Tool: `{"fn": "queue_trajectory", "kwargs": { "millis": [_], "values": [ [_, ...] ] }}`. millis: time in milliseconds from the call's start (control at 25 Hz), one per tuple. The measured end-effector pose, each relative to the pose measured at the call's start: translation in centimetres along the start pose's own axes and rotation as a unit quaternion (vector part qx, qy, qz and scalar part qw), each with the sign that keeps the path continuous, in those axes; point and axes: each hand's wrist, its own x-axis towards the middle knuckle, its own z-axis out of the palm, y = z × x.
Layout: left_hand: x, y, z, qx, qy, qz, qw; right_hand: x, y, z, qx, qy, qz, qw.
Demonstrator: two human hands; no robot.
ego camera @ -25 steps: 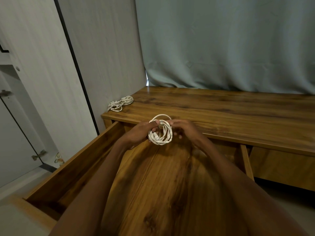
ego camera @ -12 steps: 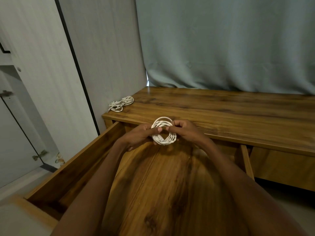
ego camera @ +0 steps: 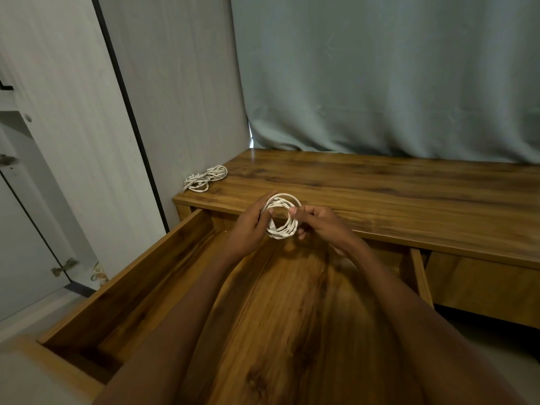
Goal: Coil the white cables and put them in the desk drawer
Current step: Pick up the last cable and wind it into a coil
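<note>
**Head view: both hands hold a white cable coil over the open drawer**

Head view, from the left: pale cabinet doors [ego camera: 43, 171] and a grey wall panel [ego camera: 181, 97] stand at the far left, with a grey-green curtain [ego camera: 380, 77] hanging behind the counter [ego camera: 409, 194]. On the counter's far left corner, close to the wall panel, lies a second bundle of white cable [ego camera: 206, 178], loosely wound and untouched.

The desk drawer [ego camera: 122, 290] is pulled out toward the camera, its left wall running from the near left up to the counter's front edge; its wooden floor shows between and below the forearms.

Both bare forearms reach forward from the near edge and meet above the far end of the drawer, just in front of the counter's edge. The left hand [ego camera: 249, 226] is on the left side of the white cable coil [ego camera: 282, 219], fingers curled around its left rim, thumb up along the top of the loop. The coil is held upright in the air, its round opening facing the camera, with several turns bunched at the bottom. The right hand [ego camera: 321, 226] grips the coil's right rim, thumb and forefinger pinching the strands near the top right, the other fingers curled beneath.
</note>
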Motion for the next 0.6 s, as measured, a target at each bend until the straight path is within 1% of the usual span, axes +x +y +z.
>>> {"fn": "queue_trajectory", "kwargs": {
  "millis": [80, 120, 240, 360, 440, 600],
  "values": [
    [0.1, -0.1, -0.3, 0.003, 0.000, 0.000, 1.000, 0.2, 0.1, -0.2, 0.044, 0.004, 0.011, 0.999],
    [0.1, -0.1, -0.5, 0.003, -0.008, -0.006, 1.000, 0.3, 0.2, -0.3, 0.047, 0.010, 0.004, 0.999],
    [0.2, 0.4, -0.8, -0.005, -0.045, -0.029, 0.999, 0.2, 0.4, -0.5, 0.004, 0.047, -0.048, 0.998],
    [0.2, 1.1, -0.5, -0.020, -0.067, -0.044, 0.997, 0.6, 0.5, -0.9, -0.056, 0.120, -0.104, 0.986],
    [0.2, 1.6, -0.1, -0.025, -0.078, -0.039, 0.996, 0.9, 0.8, -1.0, -0.090, 0.146, -0.107, 0.979],
    [0.2, 2.2, 0.4, -0.015, -0.073, -0.001, 0.997, 0.8, 0.7, 0.0, -0.021, 0.160, -0.094, 0.982]
  ]
}}
